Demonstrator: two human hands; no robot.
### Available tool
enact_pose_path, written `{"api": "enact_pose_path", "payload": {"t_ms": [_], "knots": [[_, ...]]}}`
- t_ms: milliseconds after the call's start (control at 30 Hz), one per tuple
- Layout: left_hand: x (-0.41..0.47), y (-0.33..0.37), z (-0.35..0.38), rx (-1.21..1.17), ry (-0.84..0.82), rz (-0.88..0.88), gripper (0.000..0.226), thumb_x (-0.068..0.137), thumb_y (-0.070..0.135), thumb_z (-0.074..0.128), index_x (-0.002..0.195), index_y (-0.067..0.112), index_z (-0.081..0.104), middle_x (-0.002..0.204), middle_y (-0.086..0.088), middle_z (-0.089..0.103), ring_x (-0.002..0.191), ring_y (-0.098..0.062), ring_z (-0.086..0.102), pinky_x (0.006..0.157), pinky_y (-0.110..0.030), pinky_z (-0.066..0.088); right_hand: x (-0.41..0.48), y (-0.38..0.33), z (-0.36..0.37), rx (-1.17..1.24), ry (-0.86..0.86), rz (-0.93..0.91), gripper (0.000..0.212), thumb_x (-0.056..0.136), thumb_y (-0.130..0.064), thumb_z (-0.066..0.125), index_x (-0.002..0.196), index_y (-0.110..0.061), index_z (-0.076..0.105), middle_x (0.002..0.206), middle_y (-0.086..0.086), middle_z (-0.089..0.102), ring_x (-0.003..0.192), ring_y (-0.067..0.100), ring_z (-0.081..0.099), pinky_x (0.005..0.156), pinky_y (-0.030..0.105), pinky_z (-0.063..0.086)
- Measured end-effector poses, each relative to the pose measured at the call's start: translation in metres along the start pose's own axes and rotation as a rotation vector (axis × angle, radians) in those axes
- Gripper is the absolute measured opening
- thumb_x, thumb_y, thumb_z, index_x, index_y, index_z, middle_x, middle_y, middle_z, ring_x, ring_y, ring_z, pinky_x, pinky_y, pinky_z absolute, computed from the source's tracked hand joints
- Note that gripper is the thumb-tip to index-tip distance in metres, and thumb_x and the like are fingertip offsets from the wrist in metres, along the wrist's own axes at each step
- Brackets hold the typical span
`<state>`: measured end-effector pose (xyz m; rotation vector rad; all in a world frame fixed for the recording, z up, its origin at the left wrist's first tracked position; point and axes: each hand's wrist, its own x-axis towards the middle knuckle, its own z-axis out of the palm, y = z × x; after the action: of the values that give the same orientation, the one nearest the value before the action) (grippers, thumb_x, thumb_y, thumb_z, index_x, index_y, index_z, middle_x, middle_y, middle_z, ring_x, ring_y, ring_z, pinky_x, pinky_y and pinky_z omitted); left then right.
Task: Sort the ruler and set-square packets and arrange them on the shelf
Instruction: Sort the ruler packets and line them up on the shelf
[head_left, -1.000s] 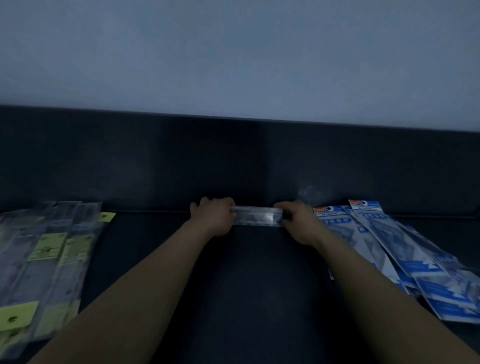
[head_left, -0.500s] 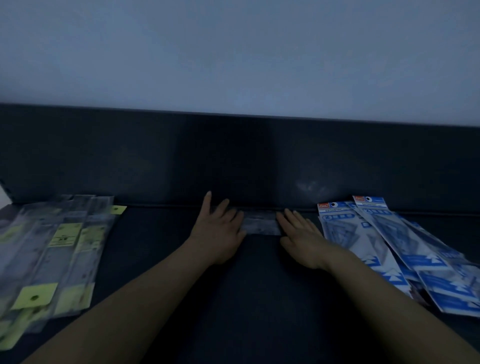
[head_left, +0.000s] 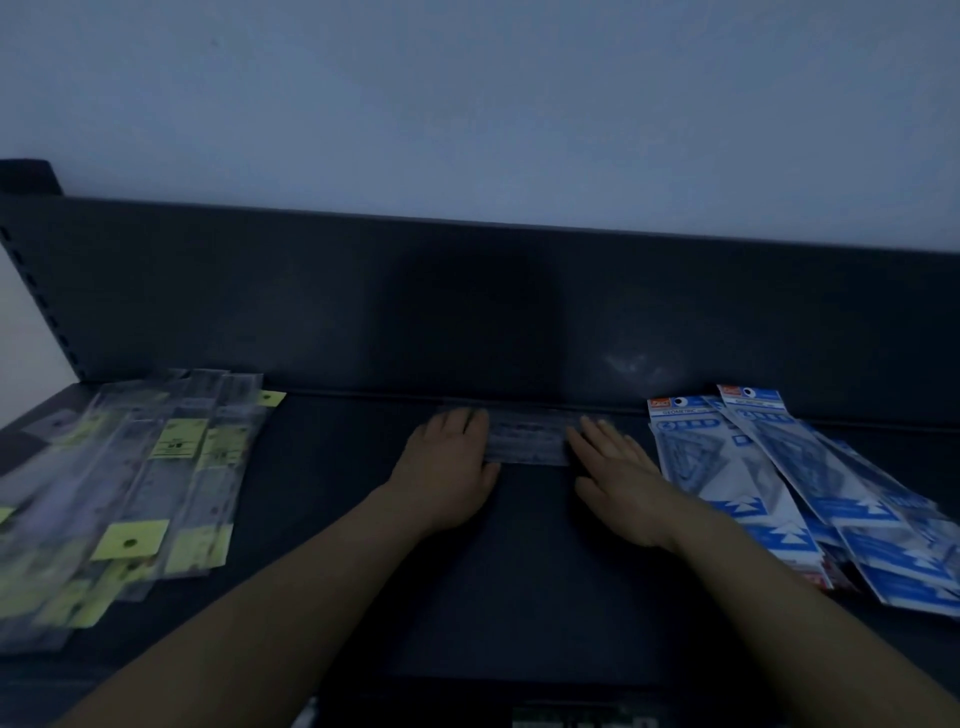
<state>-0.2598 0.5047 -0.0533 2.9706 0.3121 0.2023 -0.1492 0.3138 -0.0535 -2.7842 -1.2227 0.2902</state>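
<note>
L hand (head_left: 447, 467) and R hand (head_left: 618, 478) lie flat, fingers straight, gripping nothing, each pressing one end of a clear ruler packet (head_left: 527, 436), which lies crosswise at the back of the shelf (head_left: 519, 571). Other piles: yellow-tagged ruler packets (head_left: 171, 467) far left, blue set-square packets (head_left: 769, 467) right.

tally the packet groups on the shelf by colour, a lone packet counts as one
yellow-tagged pile: 1
blue-printed pile: 1
clear lone packet: 1
total: 3 (packets inside the piles overlap too much to count)

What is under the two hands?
A clear packet lies flat on the shelf, its middle visible between left hand and right hand; both ends are covered.
</note>
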Motion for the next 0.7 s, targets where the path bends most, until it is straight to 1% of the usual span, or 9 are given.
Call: {"api": "enact_pose_path", "payload": {"t_ms": [33,100,233,300,433,533,633,700], "knots": [[0.0,0.001,0.0,-0.003,0.007,-0.015,0.063,0.099,0.044,0.037,0.15,0.014,0.018,0.154,-0.008,0.026,0.136,-0.027,0.031,0.112,-0.039,0.029,-0.001,0.0,0.0,-0.004,-0.007,-0.003,0.063,0.101,-0.031,0.027,0.152,-0.021,-0.008,0.159,0.001,-0.018,0.145,0.013,-0.018,0.119,0.033,-0.01],[-0.001,0.002,-0.001,0.017,-0.033,-0.034,0.061,0.099,0.044,0.036,0.149,0.015,0.022,0.152,-0.008,0.028,0.133,-0.028,0.034,0.109,-0.039,0.033,-0.003,0.0,0.001,0.006,-0.012,0.004,0.063,0.101,-0.031,0.027,0.152,-0.022,-0.008,0.158,0.0,-0.019,0.145,0.013,-0.019,0.119,0.033,-0.01],[-0.004,0.003,-0.002,0.073,-0.069,-0.036,0.059,0.1,0.045,0.033,0.149,0.015,0.024,0.155,-0.008,0.025,0.136,-0.028,0.031,0.11,-0.04,0.031,-0.008,-0.001,0.0,0.027,-0.042,0.027,0.063,0.101,-0.033,0.027,0.152,-0.023,-0.009,0.158,0.001,-0.019,0.145,0.015,-0.019,0.118,0.033,-0.01],[-0.005,0.003,-0.004,0.08,-0.054,-0.04,0.059,0.099,0.046,0.035,0.148,0.015,0.026,0.152,-0.008,0.03,0.135,-0.027,0.033,0.109,-0.04,0.032,-0.008,-0.002,-0.002,0.028,0.005,0.04,0.064,0.101,-0.034,0.029,0.152,-0.022,-0.007,0.158,0.003,-0.019,0.145,0.017,-0.019,0.117,0.032,-0.009],[-0.011,-0.002,-0.019,0.029,0.028,-0.065,0.048,0.097,0.045,0.04,0.136,0.017,0.044,0.133,-0.006,0.049,0.118,-0.023,0.048,0.097,-0.037,0.042,-0.004,-0.018,-0.013,0.046,0.131,0.014,0.064,0.1,-0.037,0.033,0.153,-0.016,0.002,0.16,0.004,-0.011,0.147,0.017,-0.013,0.12,0.033,-0.004],[-0.027,-0.016,-0.034,-0.058,0.133,-0.119,0.043,0.097,0.046,0.04,0.127,0.018,0.053,0.12,-0.003,0.057,0.108,-0.02,0.054,0.091,-0.034,0.046,0.002,-0.047,-0.021,-0.003,0.182,-0.074,0.059,0.099,-0.033,0.039,0.15,-0.011,0.019,0.161,0.008,0.003,0.148,0.021,-0.003,0.12,0.033,0.002],[-0.05,-0.037,-0.05,-0.115,0.247,-0.195,0.042,0.096,0.047,0.041,0.128,0.022,0.054,0.123,0.001,0.059,0.112,-0.018,0.054,0.091,-0.031,0.044,0.007,-0.085,-0.027,0.028,0.188,-0.176,0.053,0.099,-0.03,0.041,0.148,-0.014,0.028,0.16,0.006,0.009,0.148,0.02,0.001,0.12,0.033,0.003],[-0.068,-0.055,-0.06,-0.139,0.312,-0.247,0.042,0.095,0.047,0.043,0.126,0.023,0.057,0.122,0.003,0.062,0.111,-0.017,0.057,0.092,-0.032,0.046,0.012,-0.113,-0.03,0.034,0.19,-0.238,0.05,0.099,-0.031,0.04,0.146,-0.016,0.032,0.16,0.004,0.011,0.148,0.019,0.001,0.12,0.034,0.001]]}}
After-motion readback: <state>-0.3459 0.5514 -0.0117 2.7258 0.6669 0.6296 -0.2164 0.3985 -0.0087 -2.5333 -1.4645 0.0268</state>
